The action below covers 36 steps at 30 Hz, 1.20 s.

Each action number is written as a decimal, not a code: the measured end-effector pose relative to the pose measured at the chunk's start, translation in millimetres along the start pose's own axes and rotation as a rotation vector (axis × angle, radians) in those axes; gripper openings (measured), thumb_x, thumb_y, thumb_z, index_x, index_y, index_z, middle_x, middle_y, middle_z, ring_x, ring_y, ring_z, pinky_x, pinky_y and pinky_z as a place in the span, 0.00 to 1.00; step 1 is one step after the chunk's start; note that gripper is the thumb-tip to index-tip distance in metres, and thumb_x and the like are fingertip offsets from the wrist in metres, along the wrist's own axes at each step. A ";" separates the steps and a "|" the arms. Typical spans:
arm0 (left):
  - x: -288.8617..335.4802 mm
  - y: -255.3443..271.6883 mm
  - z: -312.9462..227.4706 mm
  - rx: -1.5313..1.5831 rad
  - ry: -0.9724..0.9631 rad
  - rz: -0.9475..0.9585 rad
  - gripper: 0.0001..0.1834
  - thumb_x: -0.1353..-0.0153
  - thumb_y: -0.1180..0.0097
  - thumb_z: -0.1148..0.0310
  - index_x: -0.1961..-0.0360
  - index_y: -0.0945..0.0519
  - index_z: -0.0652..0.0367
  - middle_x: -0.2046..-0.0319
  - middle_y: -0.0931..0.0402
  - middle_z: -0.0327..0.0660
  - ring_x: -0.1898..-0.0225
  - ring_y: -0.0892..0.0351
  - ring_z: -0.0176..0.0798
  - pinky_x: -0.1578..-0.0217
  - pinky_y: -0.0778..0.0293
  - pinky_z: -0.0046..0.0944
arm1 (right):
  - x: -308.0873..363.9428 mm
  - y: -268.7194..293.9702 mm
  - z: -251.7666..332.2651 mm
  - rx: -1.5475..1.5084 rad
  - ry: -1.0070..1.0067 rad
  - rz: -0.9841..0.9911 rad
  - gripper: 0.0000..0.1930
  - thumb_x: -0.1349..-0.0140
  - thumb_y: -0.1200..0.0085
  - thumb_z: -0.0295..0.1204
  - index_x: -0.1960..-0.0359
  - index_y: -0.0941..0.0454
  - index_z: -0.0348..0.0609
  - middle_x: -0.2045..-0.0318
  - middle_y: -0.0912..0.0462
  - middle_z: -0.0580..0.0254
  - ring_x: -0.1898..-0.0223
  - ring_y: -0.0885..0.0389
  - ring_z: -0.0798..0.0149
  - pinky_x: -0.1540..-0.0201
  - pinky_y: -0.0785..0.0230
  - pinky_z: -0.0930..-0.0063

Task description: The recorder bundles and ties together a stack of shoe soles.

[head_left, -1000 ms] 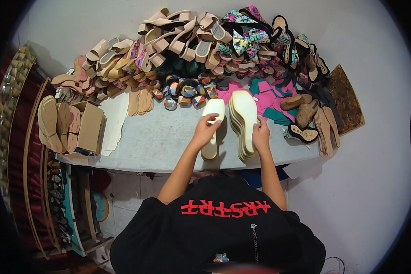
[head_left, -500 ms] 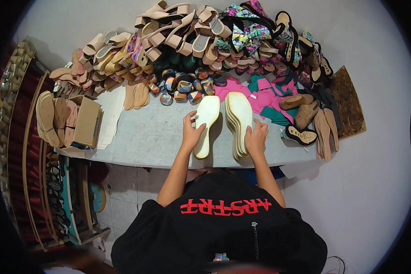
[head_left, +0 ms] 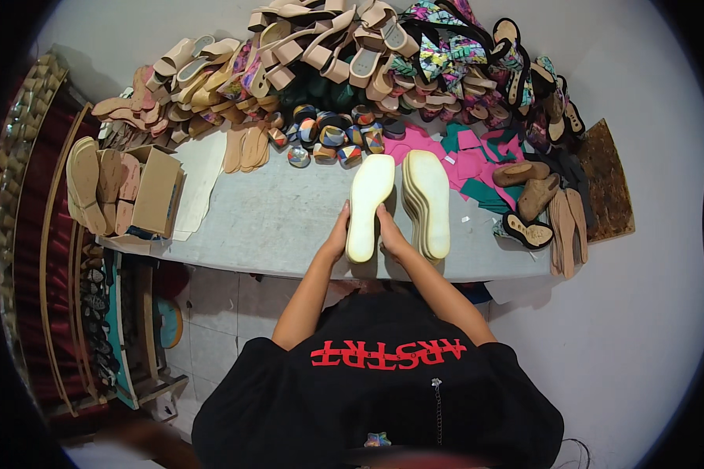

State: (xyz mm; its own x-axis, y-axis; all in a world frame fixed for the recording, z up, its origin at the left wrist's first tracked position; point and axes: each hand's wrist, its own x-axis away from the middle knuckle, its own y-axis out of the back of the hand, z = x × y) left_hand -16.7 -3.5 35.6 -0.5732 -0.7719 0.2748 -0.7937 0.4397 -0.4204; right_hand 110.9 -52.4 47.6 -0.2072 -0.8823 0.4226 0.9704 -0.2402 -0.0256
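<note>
A pale cream insole point(head_left: 370, 205), possibly with others beneath it, stands upright in the picture near the front of the grey table. My left hand point(head_left: 339, 232) grips its left edge, with the fingers partly hidden. From the right side my right hand point(head_left: 390, 235) clasps the same insole's edge, thumb along the narrow part. Just right of that hand rests a stack of similar cream insoles point(head_left: 428, 205), touched by neither hand as far as I can see.
Finished sandals point(head_left: 321, 51) pile along the back wall. Colourful heels point(head_left: 332, 134), pink fabric pieces point(head_left: 407, 144) and brown shoe lasts point(head_left: 537, 195) lie nearer. A cardboard box point(head_left: 155, 199) with soles stands left; tan soles point(head_left: 569, 234) lie at the right edge.
My right hand has left the right-hand stack and moved left to the single-looking insole. My left hand remains at that insole's left edge. The whole view has shifted slightly.
</note>
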 end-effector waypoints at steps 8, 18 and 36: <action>0.1 -5.4 12.8 0.070 0.042 0.017 0.38 0.38 0.70 0.50 0.38 0.68 0.61 0.37 0.63 0.49 0.37 0.55 0.44 0.41 0.52 0.35 | 2.6 -21.2 0.4 -0.319 -0.101 0.072 0.34 0.37 0.76 0.53 0.43 0.46 0.34 0.48 0.35 0.53 0.50 0.33 0.62 0.48 0.41 0.71; -2.4 -4.2 8.5 0.001 0.003 0.016 0.33 0.36 0.75 0.49 0.36 0.64 0.54 0.38 0.56 0.45 0.39 0.50 0.42 0.43 0.47 0.35 | 23.3 -18.5 29.7 -0.438 -0.084 0.196 0.32 0.36 0.79 0.52 0.41 0.47 0.37 0.45 0.37 0.53 0.45 0.37 0.61 0.45 0.44 0.71; 31.8 -51.7 -57.2 -0.421 -0.784 -0.655 0.15 0.49 0.51 0.70 0.58 0.33 0.58 0.51 0.40 0.46 0.49 0.45 0.43 0.50 0.46 0.42 | 63.0 134.2 56.1 -0.217 0.166 -0.528 0.24 0.43 0.56 0.47 0.50 0.33 0.44 0.55 0.29 0.60 0.56 0.32 0.65 0.59 0.38 0.73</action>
State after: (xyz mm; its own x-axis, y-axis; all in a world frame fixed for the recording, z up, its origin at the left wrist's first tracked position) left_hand -5.5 -24.5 115.6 0.1535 -0.9238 -0.3507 -0.9876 -0.1547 -0.0248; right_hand 235.0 -117.5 121.7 -0.6886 -0.6683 0.2814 0.6868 -0.7256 -0.0427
